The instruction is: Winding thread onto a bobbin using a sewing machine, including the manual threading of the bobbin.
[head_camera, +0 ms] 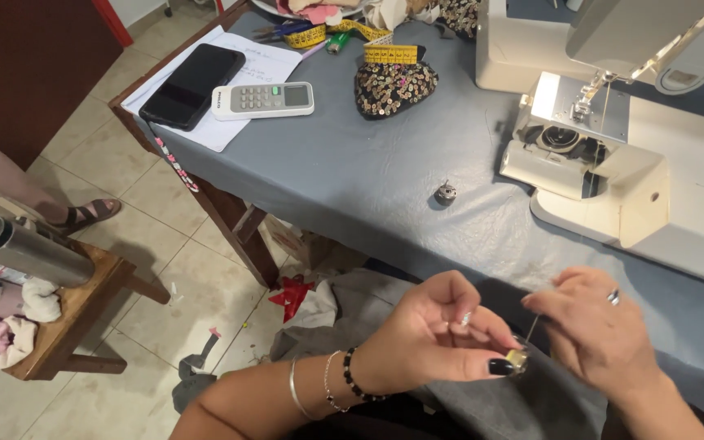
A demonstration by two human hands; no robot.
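Both hands (pixel 442 334) (pixel 592 326) pinch one bobbin (pixel 517 359); bobbin case (pixel 446 192) lies near sewing machine (pixel 613 138).

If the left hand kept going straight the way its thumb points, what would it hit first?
The left hand points right, pinching a small metal bobbin at its thumb tip. Straight on, it would likely meet the right hand, whose fingers sit just beyond the bobbin holding a thread, though depth is unclear.

Head-worn view, steeply down and close, over the hands (pixel 515 334) at the table (pixel 352 179) edge.
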